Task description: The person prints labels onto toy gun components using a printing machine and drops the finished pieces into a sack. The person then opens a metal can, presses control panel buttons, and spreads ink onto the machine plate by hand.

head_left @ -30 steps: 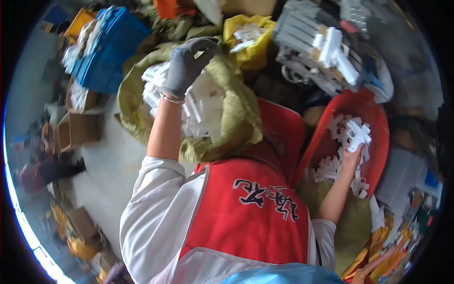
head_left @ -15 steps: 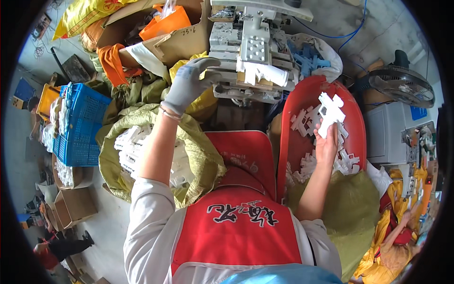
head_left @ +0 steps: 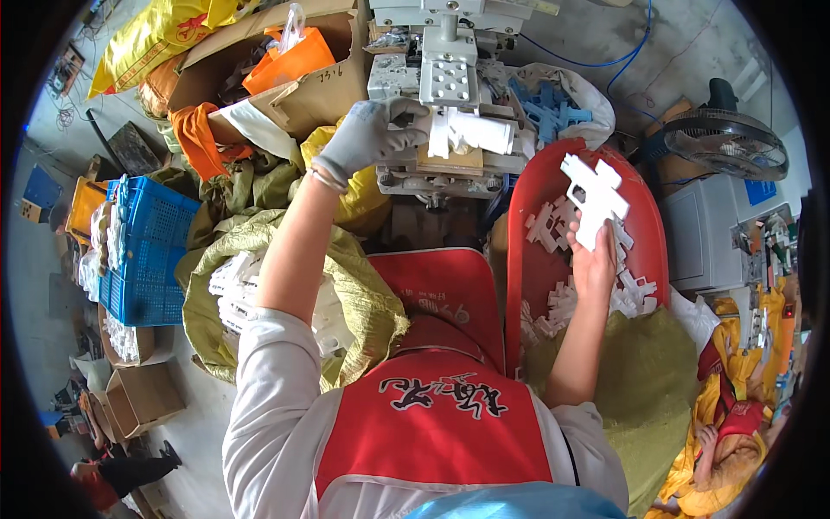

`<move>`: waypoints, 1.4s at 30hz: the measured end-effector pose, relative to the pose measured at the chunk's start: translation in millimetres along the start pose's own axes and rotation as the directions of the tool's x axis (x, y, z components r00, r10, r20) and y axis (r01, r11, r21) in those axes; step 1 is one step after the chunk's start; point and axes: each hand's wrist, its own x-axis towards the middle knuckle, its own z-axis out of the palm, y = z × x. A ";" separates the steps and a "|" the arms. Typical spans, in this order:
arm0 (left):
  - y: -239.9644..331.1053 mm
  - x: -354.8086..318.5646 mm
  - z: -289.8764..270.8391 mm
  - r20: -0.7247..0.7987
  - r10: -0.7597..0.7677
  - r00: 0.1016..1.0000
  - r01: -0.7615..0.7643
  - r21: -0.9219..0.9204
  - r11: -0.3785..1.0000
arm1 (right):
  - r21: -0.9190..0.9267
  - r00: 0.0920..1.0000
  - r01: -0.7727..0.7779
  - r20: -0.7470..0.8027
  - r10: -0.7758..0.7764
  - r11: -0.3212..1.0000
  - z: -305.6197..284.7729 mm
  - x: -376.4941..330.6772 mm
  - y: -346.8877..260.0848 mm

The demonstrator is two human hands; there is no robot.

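So, from the left, I see the gloved left hand (head_left: 372, 138), thumb and fingers apart, beside the white part (head_left: 480, 134) on the machine (head_left: 449, 73). Over the red tub (head_left: 647, 246), the right hand (head_left: 595, 268) grips a toy-gun-shaped piece (head_left: 596, 195) by its handle (a sensible hold): probably light, stiff, slightly slippery.

The view comes from a wide fisheye camera worn on the person's head, the left of a side-by-side pair. It faces steeply down and forward, upright and unmirrored. The red apron (head_left: 432, 428) fills the lower middle at close range; the left hand (head_left: 378, 137) and right hand (head_left: 595, 264) lie farther out, at arm's length. The machine (head_left: 450, 78) stands beyond, near the upper edge. Floor (head_left: 194, 415) shows at left, a fan (head_left: 726, 143) at right, and a dark, curved rim encloses everything.
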 end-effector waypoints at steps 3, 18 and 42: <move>1.1 -26.5 -4.8 -0.070 0.044 0.997 -0.041 0.041 0.998 | -0.418 0.988 0.151 0.101 -0.119 0.896 42.0 24.0 -5.0; -21.3 -299.6 -61.0 -0.569 -0.463 0.679 0.556 -0.013 0.831 | -0.598 0.594 0.801 0.799 -0.091 -0.021 165.7 83.0 15.9; -48.0 -411.4 -61.1 -0.721 -0.585 0.371 0.700 -0.197 0.687 | -0.369 0.023 0.324 0.924 -0.383 -0.871 295.1 71.2 -177.7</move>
